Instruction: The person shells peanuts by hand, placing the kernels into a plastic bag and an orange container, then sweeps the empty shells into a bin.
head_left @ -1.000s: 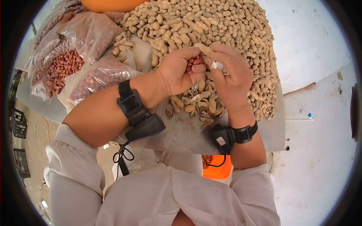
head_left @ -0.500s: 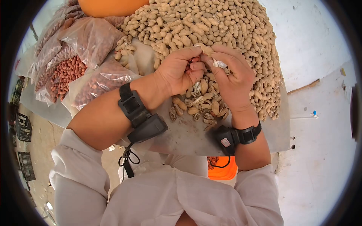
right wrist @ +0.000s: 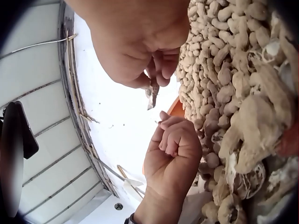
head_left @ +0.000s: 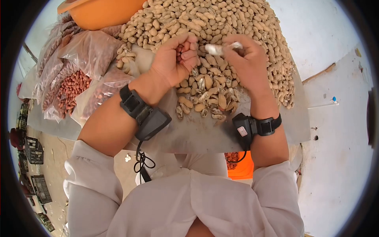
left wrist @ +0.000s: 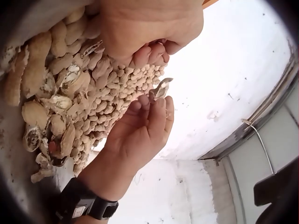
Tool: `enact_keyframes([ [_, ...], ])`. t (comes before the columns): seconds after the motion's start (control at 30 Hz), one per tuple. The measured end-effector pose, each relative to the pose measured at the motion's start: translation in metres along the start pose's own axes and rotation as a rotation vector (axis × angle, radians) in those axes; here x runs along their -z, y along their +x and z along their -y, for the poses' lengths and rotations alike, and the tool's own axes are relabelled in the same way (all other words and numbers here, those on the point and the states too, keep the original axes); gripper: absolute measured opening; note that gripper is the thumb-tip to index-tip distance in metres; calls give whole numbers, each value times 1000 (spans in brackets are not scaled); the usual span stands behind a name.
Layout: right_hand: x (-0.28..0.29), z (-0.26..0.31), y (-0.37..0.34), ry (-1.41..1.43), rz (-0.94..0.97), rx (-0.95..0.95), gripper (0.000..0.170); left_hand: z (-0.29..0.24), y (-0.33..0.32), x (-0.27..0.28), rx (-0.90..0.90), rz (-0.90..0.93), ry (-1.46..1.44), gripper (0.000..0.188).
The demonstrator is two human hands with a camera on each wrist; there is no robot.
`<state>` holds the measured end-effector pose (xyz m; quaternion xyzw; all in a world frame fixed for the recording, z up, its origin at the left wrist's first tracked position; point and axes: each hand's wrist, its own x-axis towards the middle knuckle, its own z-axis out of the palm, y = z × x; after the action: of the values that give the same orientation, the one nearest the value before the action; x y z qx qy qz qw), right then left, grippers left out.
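Note:
In the head view the left hand (head_left: 173, 59) is curled round several red peanut kernels (head_left: 180, 51), palm up, over the near side of the peanut heap. To its right, with a gap between them, the right hand (head_left: 249, 65) pinches an opened pale shell (head_left: 214, 49) between thumb and fingers. The left wrist view shows that shell (left wrist: 161, 88) at the right hand's fingertips, above the left wrist camera's heap. Split and empty shells (head_left: 209, 93) lie below both hands at the front edge of the unshelled peanuts (head_left: 221, 19).
An orange basin (head_left: 104, 14) stands at the back left. Clear bags of red kernels (head_left: 90, 49) lie on the left, one open at its kernels (head_left: 73, 91). A bright orange container (head_left: 244, 168) sits below the table's front edge (head_left: 189, 146). Black crates (head_left: 41, 189) are on the floor.
The hands, together before, are now apart. The left hand has moved left and up, and the right hand has drawn away with the shell. The view has shifted slightly.

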<state>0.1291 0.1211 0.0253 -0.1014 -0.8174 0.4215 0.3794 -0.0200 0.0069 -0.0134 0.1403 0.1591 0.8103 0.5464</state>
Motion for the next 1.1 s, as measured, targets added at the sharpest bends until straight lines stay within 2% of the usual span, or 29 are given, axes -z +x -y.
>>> enact_keyframes([
  [0.07, 10, 5, 2, -191, 187, -36, 14, -4, 2, 2, 1, 21, -12, 20],
  [0.1, 15, 8, 3, -275, 327, -142, 16, -6, 2, 1, -5, 19, -14, 20],
  [0.2, 27, 16, -1, -539, 417, -101, 16, -11, 2, 0, -30, 6, -11, 20],
  [0.3, 49, 24, -7, -454, 443, -257, 19, -15, 4, 0, -34, 47, -6, 18],
  [0.4, 60, 6, -15, -378, 405, -63, 21, -22, 4, -3, -84, 84, 37, 17],
  [0.5, 57, 5, -28, -302, 400, -353, 19, -28, 6, -7, -199, 92, 95, 18],
  [0.6, 53, 10, -39, -563, 375, -271, 28, -37, 11, -8, -291, 110, 219, 19],
  [0.63, 50, 11, -37, -598, 337, -168, 27, -39, 12, -10, -299, 51, 245, 19],
  [0.7, 46, 16, -35, -671, 251, 24, 27, -45, 15, -12, -337, 53, 322, 19],
  [0.8, 16, 34, -35, 422, 47, -303, 31, -50, 19, -19, -382, 15, 383, 20],
  [0.83, 1, 46, -36, 697, -56, -413, 37, -49, 19, -21, -403, 13, 392, 20],
  [0.97, -59, 60, -18, 1177, -303, -693, 44, -40, 9, -37, -465, 38, 475, 24],
  [1.03, -83, 60, -5, 1343, -385, -760, 44, -30, 2, -47, -495, 26, 708, 27],
  [1.1, -100, 63, 2, 1544, -430, -656, 43, -19, -6, -52, -531, 6, 976, 31],
])
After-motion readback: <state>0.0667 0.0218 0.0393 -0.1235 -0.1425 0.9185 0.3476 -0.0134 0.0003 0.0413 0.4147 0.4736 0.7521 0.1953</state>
